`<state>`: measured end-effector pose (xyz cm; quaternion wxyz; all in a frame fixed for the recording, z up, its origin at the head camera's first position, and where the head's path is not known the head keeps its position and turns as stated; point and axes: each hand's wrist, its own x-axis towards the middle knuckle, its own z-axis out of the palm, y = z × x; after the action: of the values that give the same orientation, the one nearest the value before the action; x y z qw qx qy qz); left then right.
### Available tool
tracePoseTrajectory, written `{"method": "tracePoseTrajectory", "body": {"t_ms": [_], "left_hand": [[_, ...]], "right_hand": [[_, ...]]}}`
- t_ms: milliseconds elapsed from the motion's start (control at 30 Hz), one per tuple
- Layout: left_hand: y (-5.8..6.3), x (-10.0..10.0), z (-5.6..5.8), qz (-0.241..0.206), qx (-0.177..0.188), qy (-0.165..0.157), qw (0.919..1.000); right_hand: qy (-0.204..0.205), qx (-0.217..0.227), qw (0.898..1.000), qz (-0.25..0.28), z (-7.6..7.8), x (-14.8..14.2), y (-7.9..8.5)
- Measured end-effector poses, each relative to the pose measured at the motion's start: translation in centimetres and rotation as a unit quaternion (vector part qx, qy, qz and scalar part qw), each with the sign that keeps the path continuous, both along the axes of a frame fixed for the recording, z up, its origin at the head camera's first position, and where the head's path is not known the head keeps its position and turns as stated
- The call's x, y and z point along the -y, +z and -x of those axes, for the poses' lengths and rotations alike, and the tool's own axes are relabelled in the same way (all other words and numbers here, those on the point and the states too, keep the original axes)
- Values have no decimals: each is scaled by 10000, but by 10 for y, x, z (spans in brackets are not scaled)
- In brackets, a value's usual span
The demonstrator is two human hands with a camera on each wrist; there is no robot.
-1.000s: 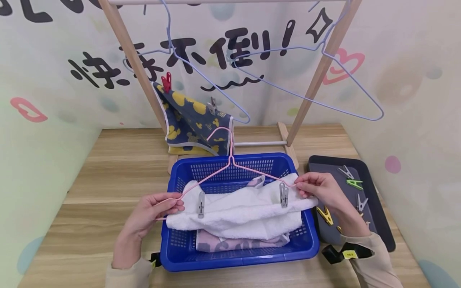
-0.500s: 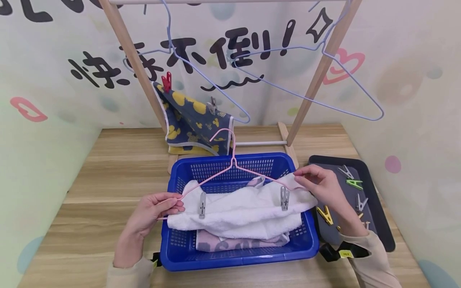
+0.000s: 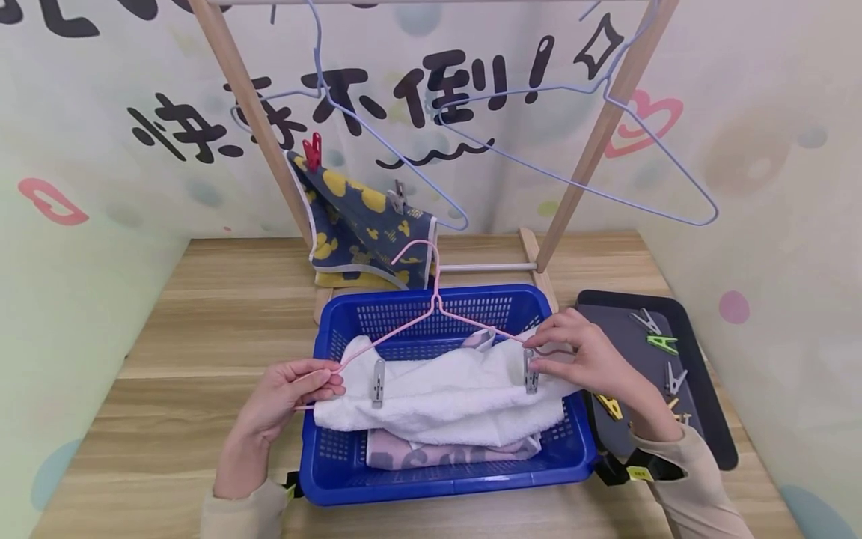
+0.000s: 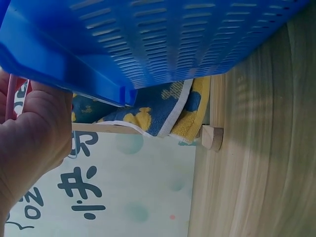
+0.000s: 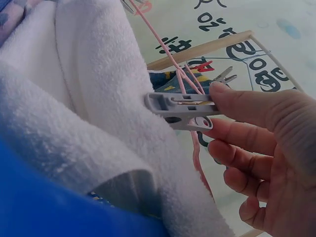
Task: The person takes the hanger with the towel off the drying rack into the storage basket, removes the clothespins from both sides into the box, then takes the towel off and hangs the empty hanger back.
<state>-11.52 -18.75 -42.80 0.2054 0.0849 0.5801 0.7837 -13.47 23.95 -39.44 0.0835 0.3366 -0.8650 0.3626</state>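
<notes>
A pink clothes hanger (image 3: 465, 320) leans over the blue basket, with a white towel (image 3: 438, 382) folded over its lower bar. My left hand (image 3: 286, 393) pinches the hanger's left shoulder between thumb and fingers. Two grey clothespins bite the towel: the left clothespin (image 3: 378, 383) stands apart from both hands. At the right clothespin (image 5: 180, 106) my right hand (image 3: 579, 355) has its thumb and index finger on the two handles; the right wrist view shows its other fingers loosely bent. My left fingertips are out of sight in the left wrist view.
The blue basket (image 3: 444, 490) also holds a pink-and-grey cloth (image 3: 451, 453). A dark tray (image 3: 700, 404) of loose clothespins stands on the right. Behind, a wooden rack (image 3: 586, 161) carries blue hangers (image 3: 518, 161) and a clipped blue-and-yellow towel (image 3: 364, 224).
My right hand has let go of the hanger's right shoulder and moved left onto the right clothespin. The hanger has shifted slightly right; my left hand keeps its hold.
</notes>
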Motion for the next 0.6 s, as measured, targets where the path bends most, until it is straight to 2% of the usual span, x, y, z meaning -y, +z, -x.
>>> {"method": "tracePoseTrajectory", "body": {"t_ms": [167,300,600], "left_hand": [[-1,1,0,-72,-38,-96,9999],[-2,2,0,-121,-90,-133,9998],[-4,3,0,-276,-132,-113,9995]], "right_hand": [[25,144,9997,193,0,1,1],[-43,438,9971,618,-1,2,0],[-357,1132,9775,1744,0,-2,0]]}}
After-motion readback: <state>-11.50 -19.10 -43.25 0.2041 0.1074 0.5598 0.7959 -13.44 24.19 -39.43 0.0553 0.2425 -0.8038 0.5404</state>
